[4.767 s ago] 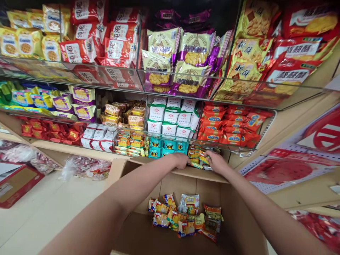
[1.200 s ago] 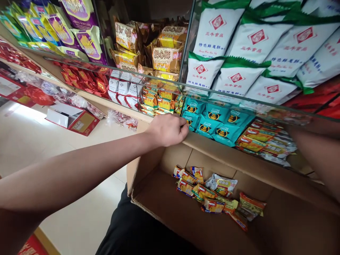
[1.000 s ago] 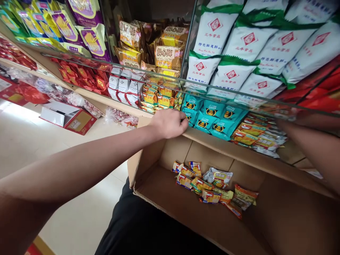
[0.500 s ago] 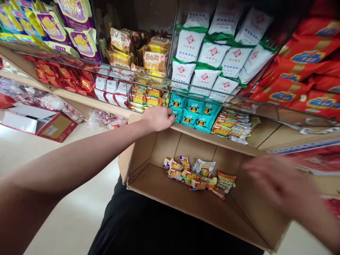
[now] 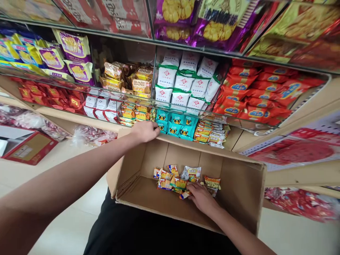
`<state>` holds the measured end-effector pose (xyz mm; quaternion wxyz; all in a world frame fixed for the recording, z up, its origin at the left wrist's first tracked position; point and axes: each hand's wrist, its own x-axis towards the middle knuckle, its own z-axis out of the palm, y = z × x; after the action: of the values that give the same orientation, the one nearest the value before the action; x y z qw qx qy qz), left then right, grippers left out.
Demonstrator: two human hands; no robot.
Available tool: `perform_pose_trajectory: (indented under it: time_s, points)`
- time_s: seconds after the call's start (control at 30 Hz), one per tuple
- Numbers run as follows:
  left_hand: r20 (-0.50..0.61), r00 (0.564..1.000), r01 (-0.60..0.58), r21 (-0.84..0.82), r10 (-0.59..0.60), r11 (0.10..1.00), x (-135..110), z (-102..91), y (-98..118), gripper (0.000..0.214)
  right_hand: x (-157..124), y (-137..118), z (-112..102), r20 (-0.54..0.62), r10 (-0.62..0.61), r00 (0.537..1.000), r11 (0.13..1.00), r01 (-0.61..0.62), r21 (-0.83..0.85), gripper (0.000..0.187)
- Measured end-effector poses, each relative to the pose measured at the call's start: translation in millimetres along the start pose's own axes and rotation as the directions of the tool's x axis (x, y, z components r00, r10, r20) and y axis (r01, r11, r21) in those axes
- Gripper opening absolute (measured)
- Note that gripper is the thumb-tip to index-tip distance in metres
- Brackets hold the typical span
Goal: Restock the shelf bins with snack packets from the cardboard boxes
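A cardboard box (image 5: 236,198) stands open against the shelf, its near side by my dark-clothed legs. My left hand (image 5: 145,131) is closed over its far rim, near the left corner. Inside lies a loose group of small wrapped snack packets (image 5: 164,184), orange, yellow and white, with a silvery packet (image 5: 191,172) behind. My right hand (image 5: 202,197) reaches down among them, fingers curled on a small orange-and-white packet (image 5: 185,194); the hand covers some of the others.
Just beyond the box, the low shelf bin holds teal packets (image 5: 174,128) and small orange packets (image 5: 202,131). White-and-green bags (image 5: 183,83) and red bags (image 5: 239,88) fill compartments above. A glass strip (image 5: 186,108) fronts them. A red carton (image 5: 30,147) sits on the floor at left.
My right hand has come from the box's right side down onto the packets inside. The left hand stays on the rim. The view has tilted up and shifted right, showing more upper shelf.
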<state>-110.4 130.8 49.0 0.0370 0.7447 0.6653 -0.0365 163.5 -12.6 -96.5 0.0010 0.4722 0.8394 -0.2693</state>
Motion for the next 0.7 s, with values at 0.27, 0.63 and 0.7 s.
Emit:
perform_pose_trajectory:
  time_s: [0.27,0.63,0.7]
  points:
    - [-0.017,0.996,-0.085,-0.002,0.085,0.996,-1,1.1,-3,0.043,-37,-8,-90,-0.501,0.23,0.834,0.956,-0.099,0.275,0.031]
    - [-0.243,0.863,-0.484,-0.646,0.442,0.59,-28,-21.1,44,0.049,-5,-48,-126,-0.493,0.254,0.832,0.756,0.147,0.638,0.038]
    - [-0.125,0.783,-0.478,-0.748,0.609,0.461,-34,-28.7,64,0.04,8,-63,-130,-0.509,0.166,0.844,0.759,0.221,0.613,0.036]
